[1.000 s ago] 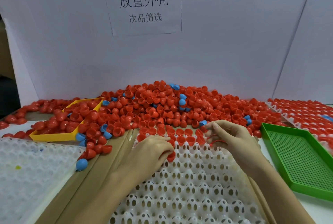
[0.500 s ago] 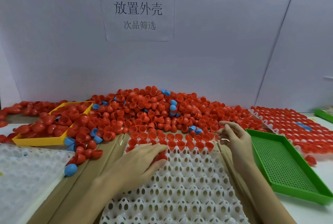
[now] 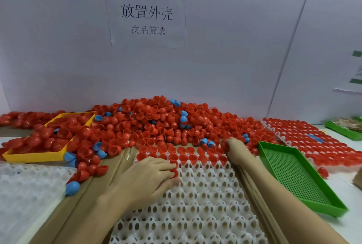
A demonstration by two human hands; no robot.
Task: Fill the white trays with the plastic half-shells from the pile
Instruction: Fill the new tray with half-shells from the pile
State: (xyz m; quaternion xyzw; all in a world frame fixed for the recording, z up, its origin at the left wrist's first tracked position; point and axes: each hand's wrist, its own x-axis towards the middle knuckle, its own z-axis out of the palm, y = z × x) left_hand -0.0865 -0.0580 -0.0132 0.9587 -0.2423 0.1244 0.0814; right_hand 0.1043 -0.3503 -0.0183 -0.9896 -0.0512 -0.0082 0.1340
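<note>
- Far left: a second white tray (image 3: 25, 190) lies at the table edge; I see no shells in it.
- Behind it, the yellow tray (image 3: 35, 157) holds red half-shells, with a loose blue half-shell (image 3: 72, 188) on the brown cardboard (image 3: 94, 194) nearby.
- Left hand (image 3: 150, 177): lies palm down on the white tray (image 3: 195, 204), fingers curled round a red half-shell (image 3: 175, 171) at the second row. Compared with half a second ago it sits in much the same spot on the tray.
- Centre: the pile of half-shells (image 3: 156, 120), mostly red with a few blue, is heaped against the back wall. The tray's far rows are filled; the near cells show only holes.
- Wall sign (image 3: 146, 16) above the pile reads 放置外壳, with 次品筛选 beneath.
- Right hand (image 3: 236, 148): has moved forward to the pile's near edge, fingers curled into the shells; whether it grips one I cannot tell. Earlier it hovered by the tray's right corner.
- Right: empty green tray (image 3: 297, 179), then a filled tray (image 3: 313, 141) of red shells beyond it.
- Far right: a second paper (image 3: 355, 73), text unreadable.
</note>
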